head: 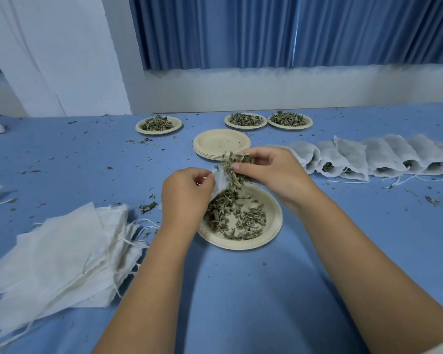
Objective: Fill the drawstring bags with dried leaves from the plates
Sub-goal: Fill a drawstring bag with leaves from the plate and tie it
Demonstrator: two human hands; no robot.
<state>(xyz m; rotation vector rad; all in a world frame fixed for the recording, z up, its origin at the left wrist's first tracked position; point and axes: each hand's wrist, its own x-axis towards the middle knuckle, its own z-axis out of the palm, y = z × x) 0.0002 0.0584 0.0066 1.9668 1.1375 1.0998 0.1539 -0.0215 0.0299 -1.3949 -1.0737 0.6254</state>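
**A handful of leaves goes to the open bag, right above the plate**

The person works at a blue table [241,290]. The left hand [187,192] pinches the white bag [220,182] at its mouth, with fingers and thumb curled on the cloth. It seems to me that this grip is there to keep the opening apart. The right hand [274,172] is closed around a handful of leaves [237,167] and brings it against the bag's mouth. Some leaves hang down from the fingers.

Both hands are directly over the near plate [276,218], which has a thin layer of loose leaves [235,218] in it. I think this place is chosen on purpose: what falls beside the bag lands back on the plate and not on the table. Many crumbs already lie on the cloth around, so spilling is a real risk here.

The other things are ordered like a small work line. The pile of empty bags [62,251] lies near the left arm, strings toward the plate, easy for the left hand to reach. The row of filled bags [368,154] lies on the right side, one leaning on the next. Behind the hands there is a stack of empty plates [221,143], and further back one full plate [138,127] on the left and two other full plates [226,121] side by side on the right.

I judge the task is well advanced but not finished.
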